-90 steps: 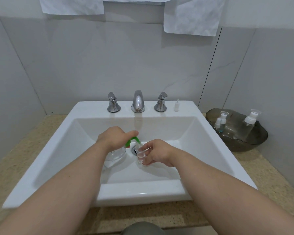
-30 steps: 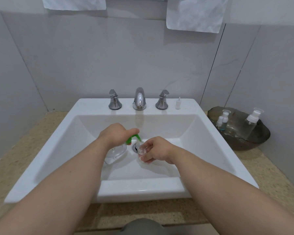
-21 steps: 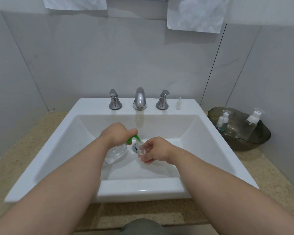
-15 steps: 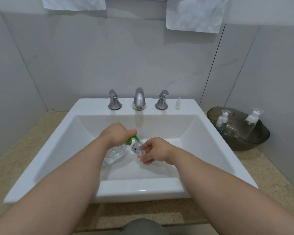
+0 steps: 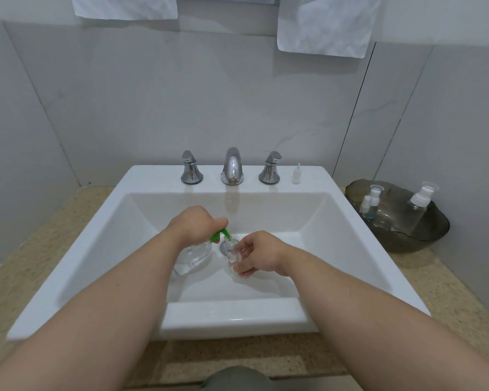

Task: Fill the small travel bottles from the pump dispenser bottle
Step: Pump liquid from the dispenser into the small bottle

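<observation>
Left hand and right hand are held close together inside the sink, each clamped on a bottle
The green pump head of the pump dispenser bottle is gripped by the left hand, its spout over the small travel bottle held by the right; beyond, other bottles are kept in a dark bowl

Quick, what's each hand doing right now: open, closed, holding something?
Left hand: grips the pump dispenser bottle at its green pump head.
Right hand: holds a small clear travel bottle.
</observation>
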Tool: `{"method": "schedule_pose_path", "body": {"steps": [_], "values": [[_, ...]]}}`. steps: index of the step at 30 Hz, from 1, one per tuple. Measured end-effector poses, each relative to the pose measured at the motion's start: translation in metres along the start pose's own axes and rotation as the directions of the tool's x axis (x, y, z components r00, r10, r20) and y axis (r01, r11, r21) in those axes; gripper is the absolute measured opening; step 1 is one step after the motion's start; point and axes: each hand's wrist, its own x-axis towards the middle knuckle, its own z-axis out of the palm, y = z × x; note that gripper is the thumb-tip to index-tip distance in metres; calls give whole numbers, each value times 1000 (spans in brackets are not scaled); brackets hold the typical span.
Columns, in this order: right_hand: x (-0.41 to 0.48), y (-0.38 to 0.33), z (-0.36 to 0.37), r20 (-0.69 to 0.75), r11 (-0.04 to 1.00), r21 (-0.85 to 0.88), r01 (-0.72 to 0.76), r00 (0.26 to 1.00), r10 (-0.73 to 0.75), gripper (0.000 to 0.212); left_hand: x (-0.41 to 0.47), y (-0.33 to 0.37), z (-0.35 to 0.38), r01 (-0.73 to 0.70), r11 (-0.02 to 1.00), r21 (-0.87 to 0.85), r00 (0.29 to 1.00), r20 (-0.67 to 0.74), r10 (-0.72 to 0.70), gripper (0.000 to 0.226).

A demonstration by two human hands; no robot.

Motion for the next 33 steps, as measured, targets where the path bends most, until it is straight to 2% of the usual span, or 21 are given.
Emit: {"method": "schedule_pose_path", "body": {"steps": [10, 22, 33], "values": [[-2, 1, -3, -7, 1000, 12, 7, 1000, -7, 30, -1, -4, 3, 14, 999, 48, 999, -33, -13, 70], [-1, 0, -2, -5, 1000, -2, 8, 1000, -8, 30, 0, 2, 2, 34, 998, 58, 999, -18, -33, 54], [-2, -1, -1, 1, 1000, -11, 8, 1000, -8, 29, 0, 4, 1, 32, 999, 10, 999, 7, -32, 53]]}}
